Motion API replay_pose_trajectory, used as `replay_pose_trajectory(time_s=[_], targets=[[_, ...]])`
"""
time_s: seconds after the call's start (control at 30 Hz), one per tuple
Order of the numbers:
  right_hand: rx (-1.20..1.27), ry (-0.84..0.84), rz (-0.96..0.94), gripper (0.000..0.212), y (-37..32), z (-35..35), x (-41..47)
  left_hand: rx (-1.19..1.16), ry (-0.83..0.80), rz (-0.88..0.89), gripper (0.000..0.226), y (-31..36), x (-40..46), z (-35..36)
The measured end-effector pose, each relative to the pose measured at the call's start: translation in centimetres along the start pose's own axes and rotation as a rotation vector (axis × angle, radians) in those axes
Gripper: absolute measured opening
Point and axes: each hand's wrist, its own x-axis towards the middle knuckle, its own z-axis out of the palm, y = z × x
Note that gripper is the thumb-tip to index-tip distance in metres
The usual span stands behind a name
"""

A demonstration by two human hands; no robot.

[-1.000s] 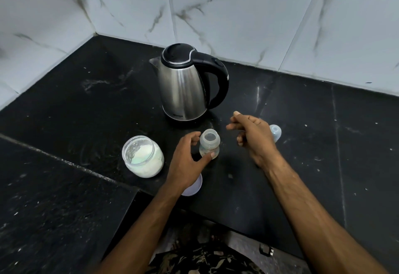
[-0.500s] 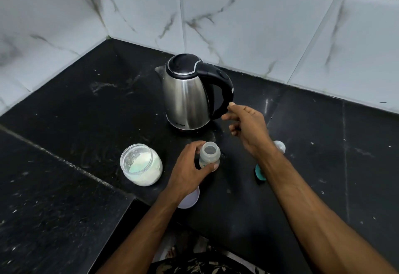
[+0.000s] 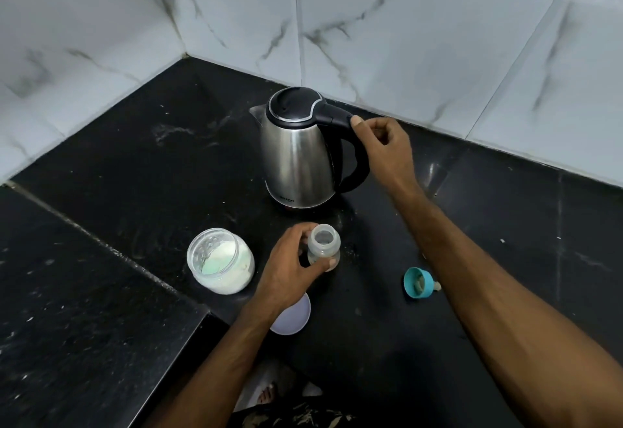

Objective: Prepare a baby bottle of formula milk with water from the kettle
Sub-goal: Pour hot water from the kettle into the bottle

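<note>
- The only writing I can find is small lettering low on the kettle [image 3: 298, 154] body, near its base; it is too small and blurred for me to read.
- The bottle [image 3: 323, 248] stands upright on the black counter [image 3: 135, 164], long axis vertical, its open mouth facing up at my camera. No teat or ring is on it.
- It looks small, clear and slightly cloudy, with a narrower neck above a rounder body. I cannot tell whether there is anything inside.
- My left hand [image 3: 291, 270] grips the bottle, thumb across its near side and fingers curled round the far side.
- My right hand [image 3: 384, 149] is at the kettle's black handle, thumb on the top of the handle, fingers curled behind it; I cannot tell whether they have fully closed round it. The two hands are well apart.
- The kettle sits upright beyond the left hand: brushed steel, black lid shut, spout pointing left, handle to the right.
- Just left of the left hand is an open jar [image 3: 220, 260] of white powder, upright.
- Under the left wrist lies a pale round lid [image 3: 295, 318], flat.
- Beside the right forearm, on its left, a teal ring [image 3: 418, 282] lies on its side, open end facing left; the forearm partly hides it.
</note>
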Motion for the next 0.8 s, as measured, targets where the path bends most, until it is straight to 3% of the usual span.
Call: replay_pose_trajectory(time_s=[0.13,0.23,0.37,0.57,0.8], targets=[[-0.152,-0.192,-0.067,0.051,0.0,0.6,1.0,-0.026,0.012,-0.019,0.050,0.1,0.1,0.1],[-0.126,-0.319,-0.117,0.057,-0.4,0.4,1.9,-0.030,0.015,-0.031,0.050,0.1,0.0,0.2],[-0.091,-0.441,-0.043,0.061,-1.4,0.4,2.9,-0.023,0.016,-0.042,0.050,0.1,0.0,0.3],[0.005,-0.328,-0.034,0.053,-0.8,1.4,2.7,-0.006,0.003,-0.041,0.054,0.0,0.1,0.3],[0.046,-0.265,-0.083,0.066,-0.2,1.3,2.8,0.015,-0.004,-0.029,0.061,-0.1,0.3,0.5]])
